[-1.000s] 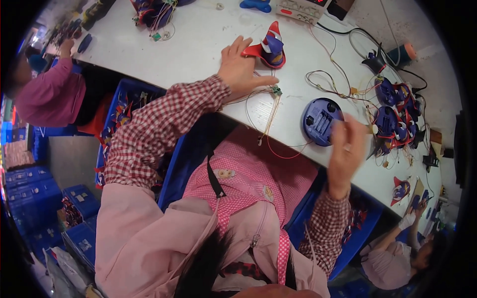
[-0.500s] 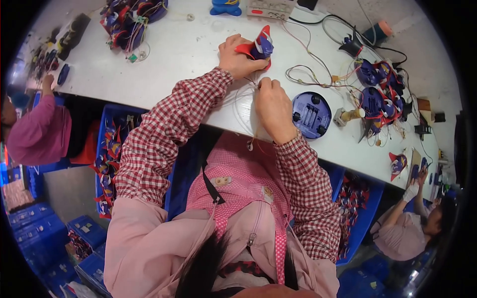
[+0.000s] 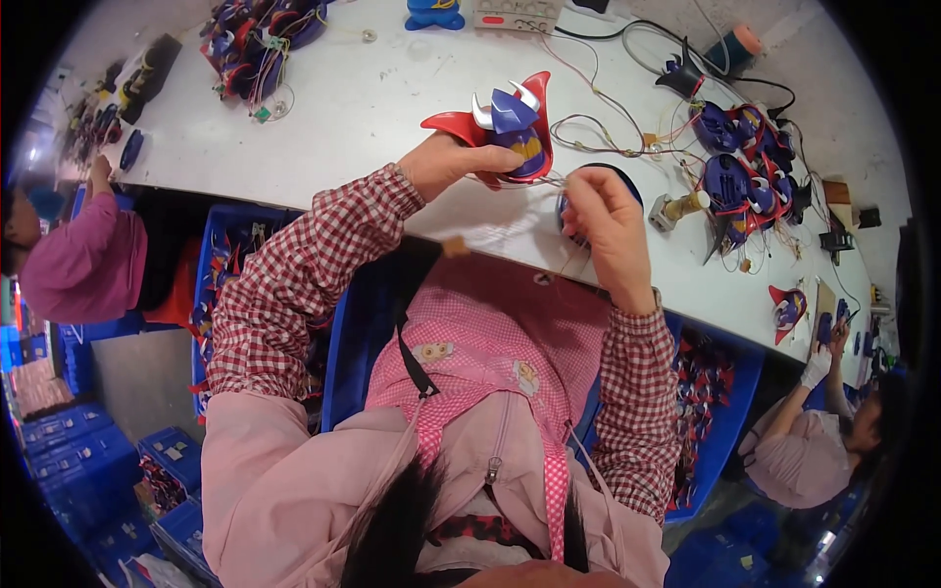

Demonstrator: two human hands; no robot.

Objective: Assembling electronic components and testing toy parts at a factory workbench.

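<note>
My left hand (image 3: pixel 443 165) is closed around a toy figure's upper body (image 3: pixel 514 116), purple with a gold chest, silver-white horns and a red flared collar. The toy is held upright just above the white table. Thin wires (image 3: pixel 552 180) run from its underside to my right hand (image 3: pixel 610 220), whose thumb and fingers pinch them. Behind that hand lies a round purple base (image 3: pixel 573 218), mostly covered by it. A small tan square piece (image 3: pixel 455 247), blurred, hangs at the table's front edge below my left wrist.
Wired purple toy parts (image 3: pixel 745 162) crowd the table's right side, next to a small metal-and-yellow cylinder (image 3: pixel 683 208). More parts (image 3: pixel 257 49) lie at far left. A white instrument box (image 3: pixel 517 14) and blue figure (image 3: pixel 434 14) stand at the back. Co-workers sit on both sides.
My left hand has brought the toy nearer and turned it so its front shows. My right hand has moved right and down, drawing the wires sideways and covering the base.
</note>
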